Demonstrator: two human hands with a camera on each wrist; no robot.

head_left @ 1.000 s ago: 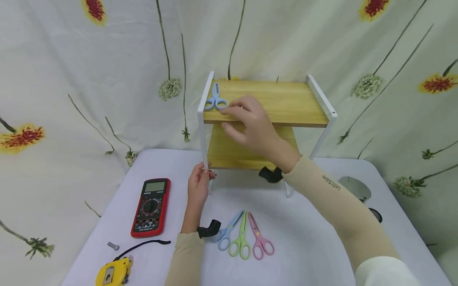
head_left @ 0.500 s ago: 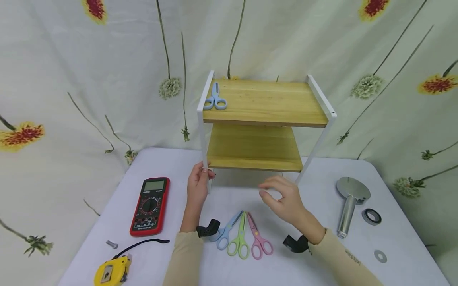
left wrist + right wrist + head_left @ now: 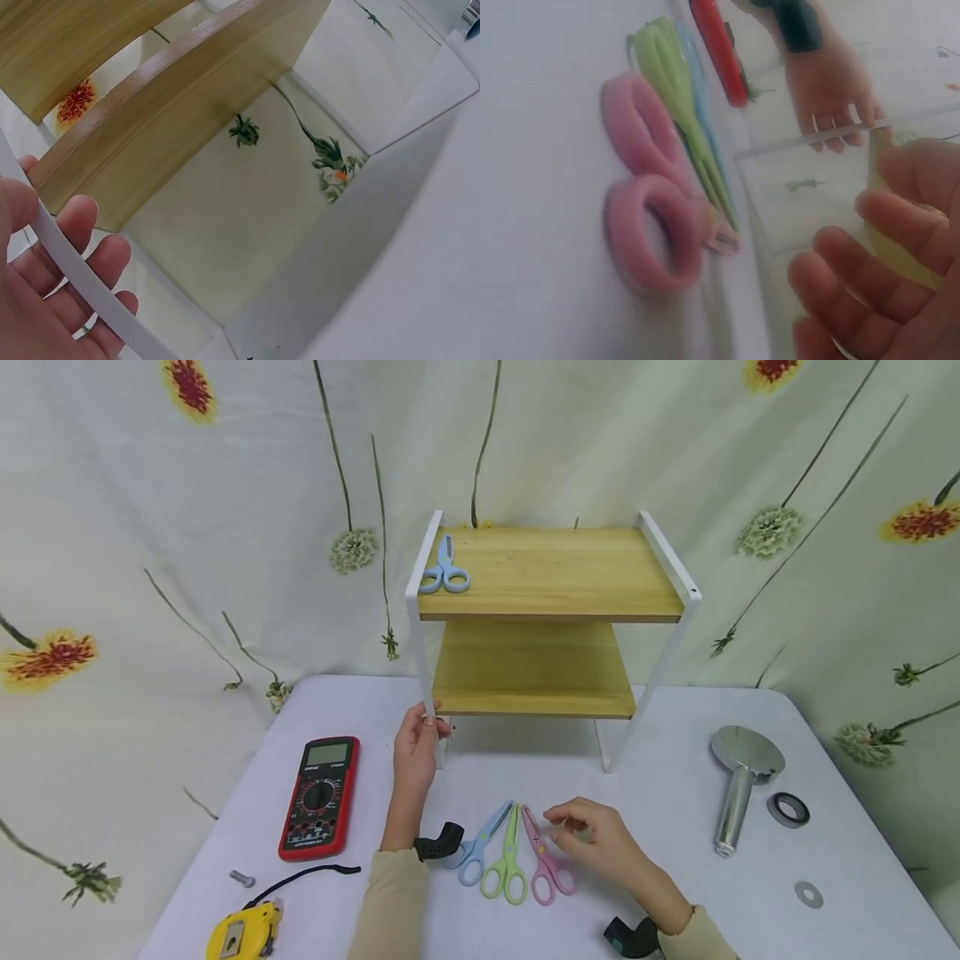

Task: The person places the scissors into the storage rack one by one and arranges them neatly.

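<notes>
My left hand (image 3: 415,745) grips the front left white leg (image 3: 82,277) of a two-tier rack with wooden shelves (image 3: 555,572); its fingers curl round the leg in the left wrist view. On the top shelf, at the left end, lies a pair of blue scissors (image 3: 446,567). Three more pairs are fanned out on the table before the rack: blue (image 3: 480,847), green (image 3: 508,860) and pink scissors (image 3: 547,864). Just right of the pink pair hovers my right hand (image 3: 600,843), fingers loosely bent, holding nothing.
At the left are a red multimeter (image 3: 319,798), a bolt (image 3: 242,878) and a yellow tape measure (image 3: 243,933) with a black strap. A chrome shower head (image 3: 738,777), a black ring (image 3: 788,810) and a washer (image 3: 808,894) lie at the right. A flowered cloth (image 3: 225,485) hangs behind.
My right hand has come down from the top shelf, away from the blue scissors there, to beside the pink scissors. My left hand keeps its grip on the leg.
</notes>
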